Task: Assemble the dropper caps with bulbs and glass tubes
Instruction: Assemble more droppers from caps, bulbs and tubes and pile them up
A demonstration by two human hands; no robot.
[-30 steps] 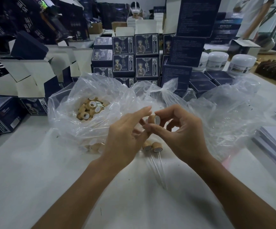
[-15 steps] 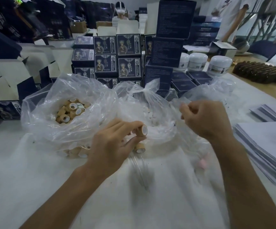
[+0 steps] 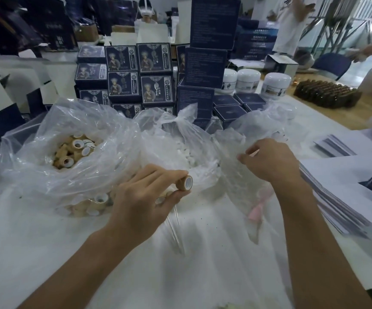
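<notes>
Left hand (image 3: 145, 201) pinches a tan cap (image 3: 185, 182) between thumb and fingers, white opening facing right, just above the worktop (image 3: 47, 253). Right hand (image 3: 269, 161) has fingers curled on the crinkled edge of the right clear bag (image 3: 243, 175); contents too blurred to tell. Left bag (image 3: 47, 170) holds loose tan caps (image 3: 73, 150); middle bag (image 3: 180, 134) holds white bulbs (image 3: 189, 158). Assembled droppers (image 3: 173, 224) lie on the worktop, part hidden under the left hand. Dark boxes (image 3: 138, 74) and white jars (image 3: 248, 82) stand behind the bags. Paper stack (image 3: 336, 197) sits close right of the right forearm.
</notes>
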